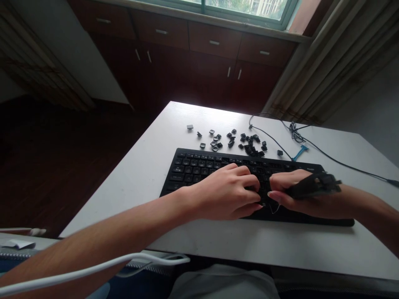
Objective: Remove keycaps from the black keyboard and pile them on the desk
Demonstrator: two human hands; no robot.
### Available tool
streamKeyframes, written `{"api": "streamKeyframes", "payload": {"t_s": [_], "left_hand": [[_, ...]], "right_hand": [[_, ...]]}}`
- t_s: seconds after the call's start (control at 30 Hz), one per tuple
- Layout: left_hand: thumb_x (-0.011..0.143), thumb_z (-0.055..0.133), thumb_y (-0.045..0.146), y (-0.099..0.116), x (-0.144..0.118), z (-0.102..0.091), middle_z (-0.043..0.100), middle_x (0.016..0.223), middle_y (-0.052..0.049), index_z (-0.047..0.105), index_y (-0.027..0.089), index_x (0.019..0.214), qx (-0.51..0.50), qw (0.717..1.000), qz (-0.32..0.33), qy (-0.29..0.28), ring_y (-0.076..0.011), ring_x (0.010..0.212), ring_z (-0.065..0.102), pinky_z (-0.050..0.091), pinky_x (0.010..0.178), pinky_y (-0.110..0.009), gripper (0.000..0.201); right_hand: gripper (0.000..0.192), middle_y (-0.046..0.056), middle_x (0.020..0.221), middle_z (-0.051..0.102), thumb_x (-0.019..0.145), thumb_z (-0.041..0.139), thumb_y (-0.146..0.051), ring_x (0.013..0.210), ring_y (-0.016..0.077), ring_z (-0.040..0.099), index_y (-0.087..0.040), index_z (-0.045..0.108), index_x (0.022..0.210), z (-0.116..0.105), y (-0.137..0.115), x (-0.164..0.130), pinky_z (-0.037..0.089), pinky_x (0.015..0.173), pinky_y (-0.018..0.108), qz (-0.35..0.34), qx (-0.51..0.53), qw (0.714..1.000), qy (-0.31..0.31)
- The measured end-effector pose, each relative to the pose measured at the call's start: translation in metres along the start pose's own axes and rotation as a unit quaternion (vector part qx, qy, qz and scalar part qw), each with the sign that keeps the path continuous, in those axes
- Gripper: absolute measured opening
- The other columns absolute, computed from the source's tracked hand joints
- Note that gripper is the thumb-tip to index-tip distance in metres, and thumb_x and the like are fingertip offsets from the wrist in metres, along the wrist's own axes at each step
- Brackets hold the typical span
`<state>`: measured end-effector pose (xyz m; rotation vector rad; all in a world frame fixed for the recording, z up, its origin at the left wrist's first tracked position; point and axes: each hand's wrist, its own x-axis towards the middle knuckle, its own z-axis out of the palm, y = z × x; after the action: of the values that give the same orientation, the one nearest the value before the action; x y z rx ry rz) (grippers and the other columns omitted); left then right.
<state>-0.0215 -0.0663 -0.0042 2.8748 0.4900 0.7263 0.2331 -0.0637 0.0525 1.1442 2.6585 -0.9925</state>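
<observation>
Your right hand (293,193) is closed around a black tool (314,187), whose thin wire tip points down at the keyboard (193,168) near your fingertips. Your left hand (230,193) lies palm down on the middle of the keyboard, fingers curled against the keys and just beside the right hand; it presses the keys rather than gripping anything, and whether a loose key sits under the fingers cannot be told. The keyboard is black and lies flat on the white tabletop (143,178), its long side facing you, with both forearms crossing its near edge. Behind the keyboard, a scatter of loose keycaps (246,143) lies on the tabletop, apart from both hands. One grey keycap (190,127) sits alone at the left end of that scatter. A black cable (327,155) runs across the far right of the tabletop, and a small blue strip (299,153) lies beside it. A white cord (93,270) crosses your left forearm at the near edge
</observation>
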Motion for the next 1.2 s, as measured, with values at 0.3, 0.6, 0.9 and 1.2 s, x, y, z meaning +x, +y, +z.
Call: {"api": "streamKeyframes", "payload": {"t_s": [0.3, 0.6, 0.9, 1.2], "left_hand": [[0.104, 0.050, 0.035, 0.000, 0.000, -0.001, 0.071, 0.113, -0.004, 0.077, 0.021, 0.094, -0.003, 1.000, -0.004, -0.008, -0.0197, 0.097, 0.059, 0.047, 0.087, -0.035, 0.032], [0.103, 0.051, 0.034, 0.000, 0.000, 0.000, 0.071, 0.111, -0.004, 0.077, 0.021, 0.091, -0.004, 1.000, -0.004, -0.001, -0.0195, 0.096, 0.060, 0.048, 0.086, -0.035, 0.031], [0.103, 0.052, 0.035, 0.000, 0.000, 0.001, 0.071, 0.110, -0.005, 0.077, 0.021, 0.089, -0.004, 1.000, -0.001, 0.008, -0.0197, 0.096, 0.059, 0.048, 0.086, -0.035, 0.032], [0.102, 0.054, 0.034, -0.003, 0.000, 0.003, 0.071, 0.109, -0.005, 0.077, 0.021, 0.088, -0.011, 1.000, 0.005, 0.014, -0.0196, 0.095, 0.060, 0.048, 0.085, -0.035, 0.030]], "right_hand": [[0.033, -0.004, 0.068, 0.050, 0.101, 0.051, -0.037, 0.061, 0.0110, 0.042, -0.021, 0.041, 0.073, 0.000, 0.000, 0.002, 0.036, 0.059, 0.025, -0.008, -0.007, 1.000, 0.001], [0.030, -0.003, 0.071, 0.051, 0.101, 0.052, -0.037, 0.062, 0.0113, 0.043, -0.022, 0.043, 0.076, -0.003, 0.000, 0.005, 0.037, 0.058, 0.025, -0.012, 0.001, 1.000, -0.012], [0.022, 0.001, 0.075, 0.050, 0.099, 0.051, -0.019, 0.068, 0.0142, 0.043, -0.021, 0.047, 0.077, 0.010, 0.009, 0.005, 0.033, 0.062, 0.030, -0.192, -0.029, 0.980, 0.051], [0.020, -0.002, 0.075, 0.052, 0.098, 0.057, -0.022, 0.066, 0.0118, 0.043, -0.022, 0.049, 0.080, -0.005, 0.002, 0.006, 0.037, 0.061, 0.026, -0.085, -0.020, 0.996, -0.010]]}}
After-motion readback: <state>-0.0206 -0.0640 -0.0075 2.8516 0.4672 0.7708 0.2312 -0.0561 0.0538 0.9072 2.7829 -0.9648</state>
